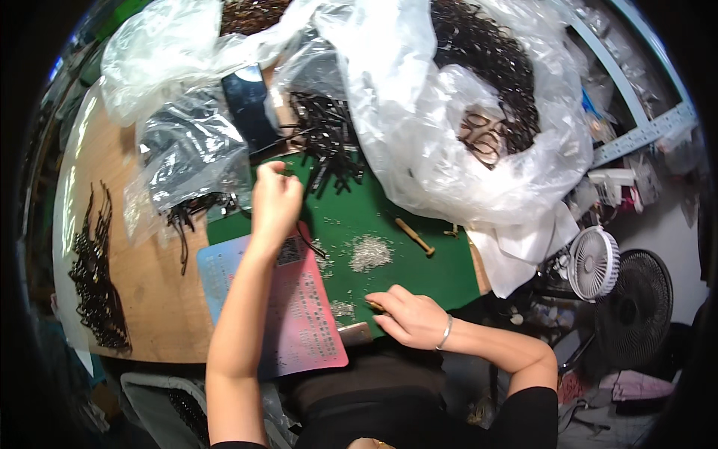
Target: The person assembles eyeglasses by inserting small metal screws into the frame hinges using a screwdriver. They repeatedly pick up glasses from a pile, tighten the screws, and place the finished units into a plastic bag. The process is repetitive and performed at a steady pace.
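I can't tell if the left hand (277, 200) grips anything; the right hand (413, 319) pinches a short gold-coloured stick (375, 304).

Site: a small workshop, by the look of it. A wooden work table (168, 299) bears a green mat (441, 277) beneath both hands. Heaped small silvery pieces (370, 254) lie between left hand (275, 198) and right hand (411, 318). Dark strands (325, 138) lie beyond the left; a metal rack (652, 136) stands well right of the right.
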`<move>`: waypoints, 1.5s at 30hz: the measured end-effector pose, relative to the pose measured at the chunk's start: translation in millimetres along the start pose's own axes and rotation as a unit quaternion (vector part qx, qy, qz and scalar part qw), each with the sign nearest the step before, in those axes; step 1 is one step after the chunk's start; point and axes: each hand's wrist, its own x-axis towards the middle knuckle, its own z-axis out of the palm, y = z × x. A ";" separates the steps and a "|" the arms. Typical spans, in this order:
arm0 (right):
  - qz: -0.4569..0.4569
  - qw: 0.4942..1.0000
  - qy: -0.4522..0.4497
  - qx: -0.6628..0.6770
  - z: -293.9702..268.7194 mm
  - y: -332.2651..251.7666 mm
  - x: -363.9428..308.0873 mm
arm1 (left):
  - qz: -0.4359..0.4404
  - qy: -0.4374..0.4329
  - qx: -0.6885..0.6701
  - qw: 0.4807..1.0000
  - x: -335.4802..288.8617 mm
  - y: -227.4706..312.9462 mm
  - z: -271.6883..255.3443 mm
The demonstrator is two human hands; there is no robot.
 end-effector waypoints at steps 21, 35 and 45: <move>0.188 0.952 0.181 -0.161 -92.9 62.2 10.0 | -0.161 -0.224 -0.423 0.863 -190.2 6.7 -36.0; 0.138 0.927 0.047 0.346 -39.3 -48.9 17.0 | -0.199 -0.308 -0.469 0.803 -202.1 22.1 -26.8; -0.048 0.971 0.051 0.227 -27.4 -35.3 25.1 | -0.225 -0.379 -0.492 0.751 -193.8 22.8 -39.8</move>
